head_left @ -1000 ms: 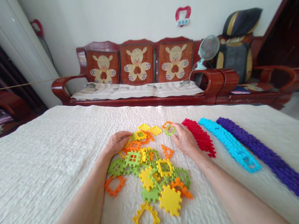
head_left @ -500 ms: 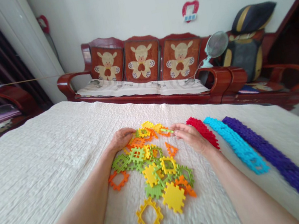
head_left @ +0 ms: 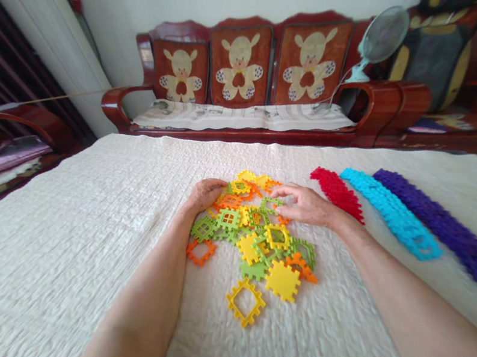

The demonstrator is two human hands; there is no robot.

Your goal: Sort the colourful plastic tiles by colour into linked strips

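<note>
A loose pile of flat plastic interlocking tiles with toothed edges lies in front of me, in yellow, green and orange. At the pile's far left edge, my left hand (head_left: 210, 193) rests with fingers stretched against the orange tiles (head_left: 229, 201). My right hand (head_left: 304, 204) is at the right side, its fingers apart beside a green frame tile (head_left: 271, 203). Below its fingertips an orange tile (head_left: 282, 217) is partly hidden. Closer to me are a yellow frame tile (head_left: 233, 313) and a solid yellow tile (head_left: 283, 280).
To the right lie rows of joined tiles: red (head_left: 339, 195), light blue (head_left: 391, 214) and purple (head_left: 460, 245). A white quilted cover (head_left: 89, 215) spreads beneath everything. Beyond it stand a wooden sofa (head_left: 231, 134) with bear cushions and a small fan (head_left: 386, 35).
My right hand has moved nearer and let go of the green tile, which now lies on the pile. My left hand stays at the far left edge. The view has tilted down.
</note>
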